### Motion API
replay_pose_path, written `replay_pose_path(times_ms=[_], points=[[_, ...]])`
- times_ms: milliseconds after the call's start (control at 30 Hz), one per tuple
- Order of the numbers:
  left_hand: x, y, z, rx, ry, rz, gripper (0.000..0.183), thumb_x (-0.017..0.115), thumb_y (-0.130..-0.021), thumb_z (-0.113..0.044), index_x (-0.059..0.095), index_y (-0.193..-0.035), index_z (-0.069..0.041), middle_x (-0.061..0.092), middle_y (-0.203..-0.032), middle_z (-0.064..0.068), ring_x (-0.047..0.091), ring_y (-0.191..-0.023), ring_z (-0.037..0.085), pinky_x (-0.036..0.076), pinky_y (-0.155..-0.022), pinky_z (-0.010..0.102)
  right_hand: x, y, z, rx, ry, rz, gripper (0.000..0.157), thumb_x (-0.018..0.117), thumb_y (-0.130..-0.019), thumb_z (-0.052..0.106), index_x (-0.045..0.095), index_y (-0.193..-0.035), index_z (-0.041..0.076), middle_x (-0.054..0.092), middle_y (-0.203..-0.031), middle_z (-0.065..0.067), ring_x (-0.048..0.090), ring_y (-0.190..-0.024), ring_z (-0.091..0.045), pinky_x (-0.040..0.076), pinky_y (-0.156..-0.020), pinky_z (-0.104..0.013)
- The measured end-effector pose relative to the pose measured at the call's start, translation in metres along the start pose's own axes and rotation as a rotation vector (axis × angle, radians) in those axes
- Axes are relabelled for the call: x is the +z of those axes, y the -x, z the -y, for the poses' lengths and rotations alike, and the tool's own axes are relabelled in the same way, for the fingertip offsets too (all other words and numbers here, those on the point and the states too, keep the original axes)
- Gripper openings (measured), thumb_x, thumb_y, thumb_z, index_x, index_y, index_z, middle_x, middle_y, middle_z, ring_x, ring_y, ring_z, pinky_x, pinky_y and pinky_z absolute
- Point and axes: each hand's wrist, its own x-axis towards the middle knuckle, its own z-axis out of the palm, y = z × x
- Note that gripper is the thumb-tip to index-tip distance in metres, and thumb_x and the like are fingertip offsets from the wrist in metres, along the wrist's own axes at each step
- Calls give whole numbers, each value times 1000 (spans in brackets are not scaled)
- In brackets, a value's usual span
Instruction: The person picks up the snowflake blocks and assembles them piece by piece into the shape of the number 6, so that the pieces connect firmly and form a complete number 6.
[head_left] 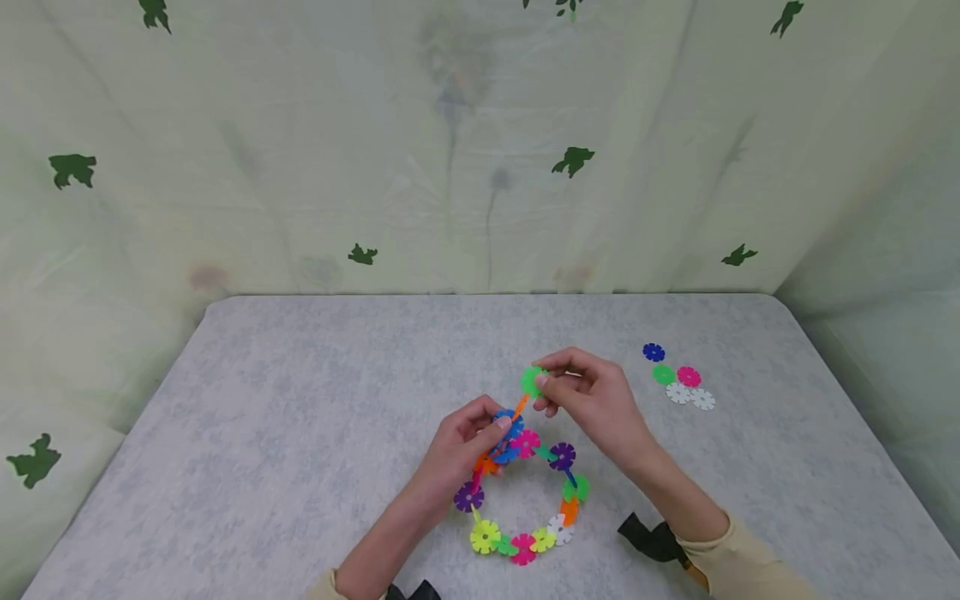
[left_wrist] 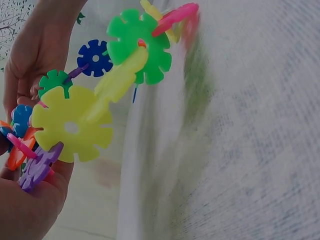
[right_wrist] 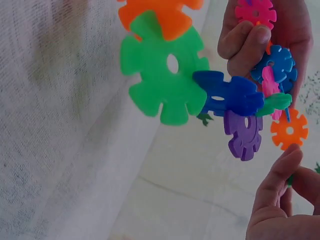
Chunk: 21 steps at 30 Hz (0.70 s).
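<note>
Notched, flower-shaped plastic discs are slotted together into a colourful ring (head_left: 522,549). My left hand (head_left: 459,450) grips the ring's upper left part, with thumb and fingers around a blue disc (head_left: 512,423). An orange disc (head_left: 521,407), seen nearly edge-on, rises from that blue disc. At its upper end is a bright green disc (head_left: 532,381), pinched between thumb and fingers of my right hand (head_left: 596,400). In the right wrist view the orange disc (right_wrist: 289,129) shows flat beside the right fingertips, and only a green sliver shows between them. Fingers hide some left-side joints.
Several loose discs lie at the table's back right: a blue one (head_left: 654,352), a green one (head_left: 663,374), a pink one (head_left: 688,377) and two white ones (head_left: 702,399). A pale curtain (head_left: 480,208) with green leaf shapes stands behind the grey table (head_left: 300,375). Black straps (head_left: 651,537) hang near both wrists.
</note>
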Motion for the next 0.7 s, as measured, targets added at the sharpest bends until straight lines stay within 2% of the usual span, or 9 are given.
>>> replay_pose_path(times_ms=[167,367,533,700], points=[[1,1,-1,4,-6,-9,27,60,-99,-31,56,-103,-4,52,-80,4,52,-67,19,51,-63,29,5,3,1,19,-40,-12,15,65,-95,8,65,-108,1,64,-86,-17,66,-70,-35,57,-67,-35],[3,3,-2,34,-26,-16,26,59,-100,-27,54,-101,-2,52,-80,6,51,-67,20,49,-63,27,5,5,1,-15,-4,15,13,66,-95,6,66,-106,1,69,-82,-16,67,-71,-31,58,-70,-36],[4,4,-4,58,-50,-16,24,58,-101,-25,54,-99,-1,54,-79,7,51,-65,19,49,-62,27,5,5,2,-25,20,43,12,66,-94,7,66,-106,2,70,-82,-14,68,-73,-37,58,-72,-38],[3,2,-2,31,-47,-34,24,59,-100,-27,56,-100,-3,54,-80,7,53,-67,21,51,-65,29,4,6,-3,-9,4,42,17,65,-95,9,65,-111,3,68,-84,-14,66,-73,-39,58,-69,-36]])
